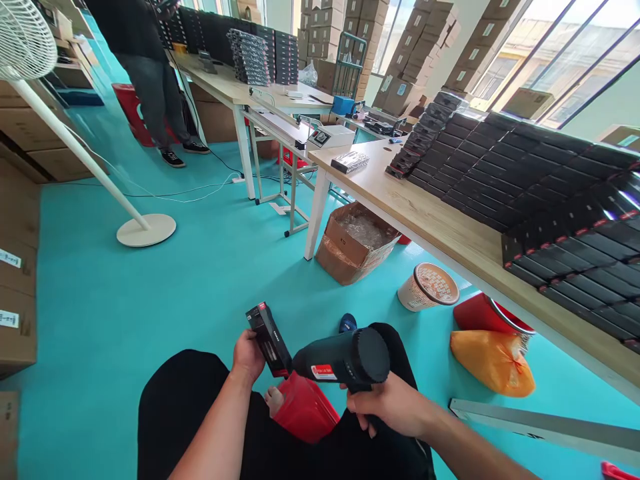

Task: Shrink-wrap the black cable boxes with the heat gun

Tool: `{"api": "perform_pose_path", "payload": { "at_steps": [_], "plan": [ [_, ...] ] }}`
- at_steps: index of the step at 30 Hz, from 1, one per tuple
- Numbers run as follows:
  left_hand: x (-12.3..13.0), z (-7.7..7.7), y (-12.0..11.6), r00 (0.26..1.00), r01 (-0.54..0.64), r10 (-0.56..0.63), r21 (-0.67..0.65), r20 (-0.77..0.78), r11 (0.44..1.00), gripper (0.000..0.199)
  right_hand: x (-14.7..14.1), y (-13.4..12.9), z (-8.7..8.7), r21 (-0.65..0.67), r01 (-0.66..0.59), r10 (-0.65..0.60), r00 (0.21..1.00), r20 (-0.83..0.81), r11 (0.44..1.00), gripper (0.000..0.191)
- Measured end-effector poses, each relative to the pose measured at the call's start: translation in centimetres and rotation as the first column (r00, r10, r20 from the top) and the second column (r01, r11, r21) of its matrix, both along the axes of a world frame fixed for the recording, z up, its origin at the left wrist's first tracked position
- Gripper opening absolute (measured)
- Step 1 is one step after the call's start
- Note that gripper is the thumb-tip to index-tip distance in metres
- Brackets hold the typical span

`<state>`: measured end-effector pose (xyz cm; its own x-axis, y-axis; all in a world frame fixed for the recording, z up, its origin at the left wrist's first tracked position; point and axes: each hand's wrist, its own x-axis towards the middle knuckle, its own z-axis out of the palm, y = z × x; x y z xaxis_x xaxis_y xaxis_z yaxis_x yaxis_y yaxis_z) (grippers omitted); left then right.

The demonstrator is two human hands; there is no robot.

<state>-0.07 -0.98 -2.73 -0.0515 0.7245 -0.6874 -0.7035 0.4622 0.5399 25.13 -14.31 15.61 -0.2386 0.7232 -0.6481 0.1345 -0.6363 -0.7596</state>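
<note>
My left hand (pixel 249 357) is closed around the lower left side of a slim black box (pixel 269 339) with red at its ends, held tilted above my lap. In my right hand (pixel 383 405) is a dark heat gun (pixel 334 359) with a red and white label, gripped by its handle. Its nozzle points left at the lower end of the box, very close to it; whether they touch I cannot tell. Below both, a red plastic object (pixel 306 408) sits between my knees, partly covered by the heat gun.
On the right, a wooden-topped table (pixel 450 217) bears stacked black boxes (pixel 480 167). Beneath it stand a carton (pixel 345 250), a patterned bin (pixel 417 293) and an orange bag (pixel 493 363). A white fan (pixel 145 230) and a standing person (pixel 155 87) are at the left.
</note>
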Motion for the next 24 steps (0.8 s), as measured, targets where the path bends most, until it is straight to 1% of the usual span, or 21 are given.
{"api": "perform_pose_path", "payload": {
  "at_steps": [3,6,8,10,11,14,15,16,19,22,24],
  "plan": [
    [0.0,0.1,0.2,1.000,-0.013,0.013,-0.026,0.010,1.000,0.014,-0.1,-1.0,-0.4,-0.022,0.048,-0.049,0.998,-0.034,0.999,0.022],
    [-0.1,0.3,0.3,1.000,-0.020,0.021,-0.061,0.022,0.998,0.014,-0.5,-1.6,-0.8,-0.002,0.135,-0.135,0.989,-0.058,0.991,0.029],
    [-0.2,0.6,0.2,0.999,-0.015,0.019,-0.078,0.051,0.997,0.017,-0.7,-2.0,-0.8,-0.011,0.136,-0.136,0.988,-0.070,0.991,0.026],
    [-0.4,1.1,0.0,0.997,0.009,-0.003,-0.072,0.076,0.997,0.026,-0.7,-2.2,-0.6,-0.030,0.085,-0.087,0.993,-0.084,0.996,0.022],
    [-0.5,1.4,-0.2,0.997,0.022,-0.017,-0.056,0.081,0.998,0.032,-0.6,-2.3,-0.5,-0.029,0.085,-0.087,0.992,-0.091,0.996,0.022],
    [-0.7,2.3,-0.8,0.989,0.082,-0.079,-0.024,0.124,0.996,0.053,0.5,-2.0,-0.4,-0.012,0.197,-0.197,0.969,-0.148,0.980,0.028],
    [-0.7,2.6,-0.9,0.981,0.109,-0.106,-0.015,0.160,0.994,0.056,0.9,-1.7,-0.5,-0.025,0.222,-0.223,0.957,-0.187,0.975,0.031],
    [-0.6,2.8,-1.1,0.969,0.141,-0.137,-0.004,0.205,0.990,0.054,1.4,-1.3,-0.7,-0.043,0.231,-0.235,0.946,-0.223,0.972,0.033],
    [-0.5,3.1,-1.4,0.920,0.233,-0.240,0.061,0.309,0.971,0.044,2.2,0.7,-1.7,-0.076,0.304,-0.313,0.913,-0.262,0.950,0.032],
    [-0.4,3.0,-1.5,0.890,0.298,-0.319,0.115,0.326,0.948,0.046,1.8,3.4,-2.6,-0.083,0.424,-0.431,0.866,-0.253,0.902,0.027],
    [-0.4,2.8,-1.6,0.887,0.331,-0.350,0.115,0.300,0.937,0.048,1.0,5.0,-2.8,-0.089,0.454,-0.460,0.845,-0.272,0.887,0.026]
  ]
}}
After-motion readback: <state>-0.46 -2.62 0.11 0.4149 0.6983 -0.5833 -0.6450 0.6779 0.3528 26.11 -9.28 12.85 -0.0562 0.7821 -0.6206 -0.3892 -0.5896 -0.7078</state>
